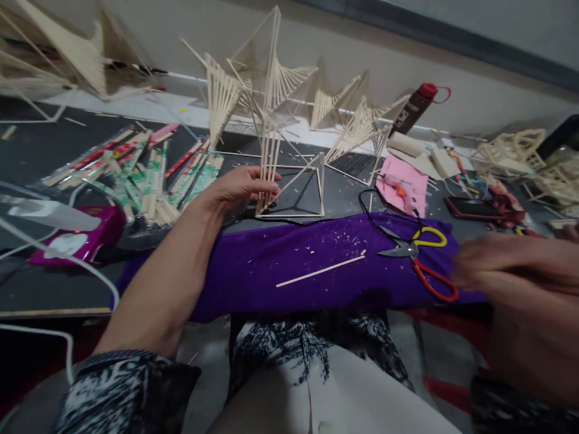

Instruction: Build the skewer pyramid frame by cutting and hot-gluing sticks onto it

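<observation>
My left hand (251,187) grips the lower sticks of a wooden stick frame (322,181), its thumb and fingers closed around them. The frame stands on the table just behind a purple cloth (253,274). At the right, my right hand (511,265) is smeared by motion, so its fingers cannot be made out. Beside it, partly open scissors (407,248) with one yellow and one red handle lie on the cloth. A loose thin stick (321,271) and small wood shavings rest on the cloth too.
Packs of chopsticks (149,175) lie at left, behind a magenta box (81,235) with white cables. More stick models (362,132) stand along the wall. Toward the right are a red-capped bottle (414,108), a glue gun (400,188) on pink paper and a phone (473,208).
</observation>
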